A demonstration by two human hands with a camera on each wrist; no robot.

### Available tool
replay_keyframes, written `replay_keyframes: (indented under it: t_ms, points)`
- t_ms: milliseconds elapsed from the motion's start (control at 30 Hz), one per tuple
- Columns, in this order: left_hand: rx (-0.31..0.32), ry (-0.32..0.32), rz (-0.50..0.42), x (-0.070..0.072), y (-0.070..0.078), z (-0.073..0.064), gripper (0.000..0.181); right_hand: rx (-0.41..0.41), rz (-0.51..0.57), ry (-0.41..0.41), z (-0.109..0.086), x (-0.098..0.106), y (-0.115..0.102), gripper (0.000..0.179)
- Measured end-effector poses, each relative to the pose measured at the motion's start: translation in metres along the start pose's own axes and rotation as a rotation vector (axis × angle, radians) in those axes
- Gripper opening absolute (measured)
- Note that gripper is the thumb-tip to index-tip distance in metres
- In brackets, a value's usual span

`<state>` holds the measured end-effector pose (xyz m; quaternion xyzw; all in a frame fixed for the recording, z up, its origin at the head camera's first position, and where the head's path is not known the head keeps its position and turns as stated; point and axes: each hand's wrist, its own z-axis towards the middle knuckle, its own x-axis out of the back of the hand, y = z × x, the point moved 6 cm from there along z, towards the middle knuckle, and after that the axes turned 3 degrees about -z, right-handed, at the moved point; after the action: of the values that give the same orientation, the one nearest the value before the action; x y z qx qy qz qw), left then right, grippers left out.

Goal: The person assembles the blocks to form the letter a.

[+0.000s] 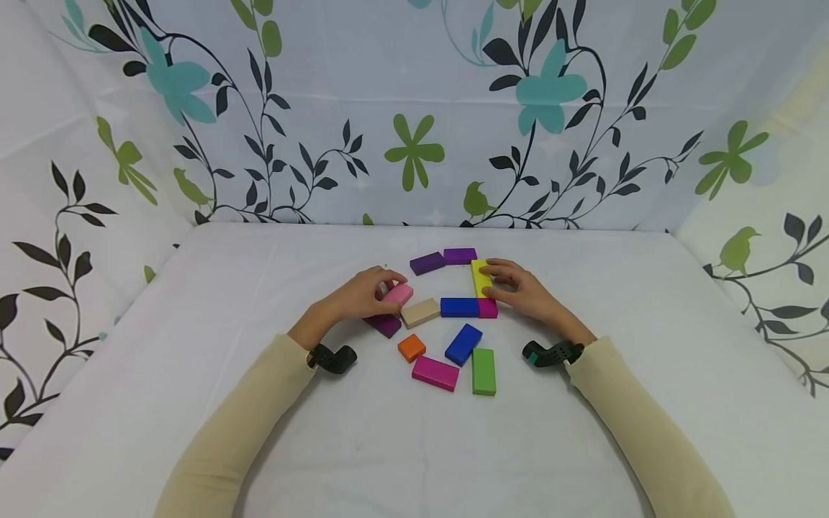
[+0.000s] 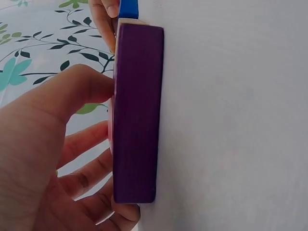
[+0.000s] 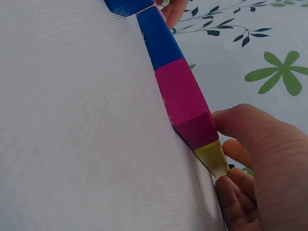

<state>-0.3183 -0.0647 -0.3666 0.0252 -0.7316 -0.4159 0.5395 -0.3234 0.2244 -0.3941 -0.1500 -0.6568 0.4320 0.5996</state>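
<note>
My left hand point(image 1: 365, 293) pinches a pink block point(image 1: 398, 293) between thumb and fingers. Just below it lies a dark purple block point(image 1: 383, 325), which hides most of the pink one in the left wrist view. A beige block point(image 1: 421, 313) is beside the left fingertips. The right hand point(image 1: 523, 289) grips a yellow block point(image 1: 480, 278), thumb at its near end and fingers toward the far end. That near end meets a small magenta block point(image 1: 488, 308), with a long blue block point(image 1: 459, 307) joined on its left.
Two purple blocks, one tilted point(image 1: 427, 263) and one straight point(image 1: 460, 256), lie at the back. Nearer are an orange block point(image 1: 411, 347), a tilted blue block point(image 1: 463, 344), a magenta block point(image 1: 435, 373) and a green block point(image 1: 483, 372). White cloth point(image 1: 414, 453) covers the table.
</note>
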Motion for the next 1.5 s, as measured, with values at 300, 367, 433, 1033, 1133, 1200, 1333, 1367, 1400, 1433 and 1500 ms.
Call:
replay_keyframes:
  t_ms: [300,367,433,1033,1133,1200,1333,1367,1400,1433,1500]
  points:
    - [-0.062,0.067,-0.108,0.002,-0.001,-0.006,0.056,-0.002,-0.010,0.001,0.000,0.000,0.000,0.049]
    - [-0.081,0.084,-0.126,0.003,-0.001,-0.007,0.056,-0.003,-0.014,0.005,0.000,0.000,0.000,0.049]
    - [-0.092,0.101,-0.141,0.003,0.000,-0.008,0.057,-0.002,-0.015,0.005,0.000,0.000,0.000,0.049]
    - [-0.149,0.200,-0.168,0.006,0.014,-0.024,0.057,0.003,-0.011,-0.003,-0.001,0.000,-0.003,0.049]
    - [-0.173,0.203,-0.170,0.006,0.017,-0.027,0.057,0.000,-0.008,-0.001,-0.001,0.001,-0.003,0.049]
    - [-0.185,0.200,-0.174,0.005,0.019,-0.029,0.057,0.000,-0.007,-0.002,-0.001,0.001,-0.004,0.049]
    - [-0.199,0.193,-0.172,0.003,0.020,-0.033,0.056,0.007,-0.006,-0.004,-0.001,0.001,-0.005,0.048]
    - [-0.199,0.189,-0.172,0.002,0.020,-0.034,0.055,0.008,-0.005,-0.004,-0.001,0.001,-0.005,0.048]
    - [-0.201,0.185,-0.172,0.002,0.021,-0.035,0.055,0.008,-0.005,-0.004,-0.001,0.001,-0.005,0.048]
    - [-0.203,0.180,-0.171,0.001,0.021,-0.036,0.055,0.006,-0.003,-0.003,-0.001,0.001,-0.005,0.048]
    - [-0.208,0.169,-0.174,0.000,0.023,-0.038,0.055,0.004,-0.001,-0.004,-0.001,0.001,-0.005,0.048]
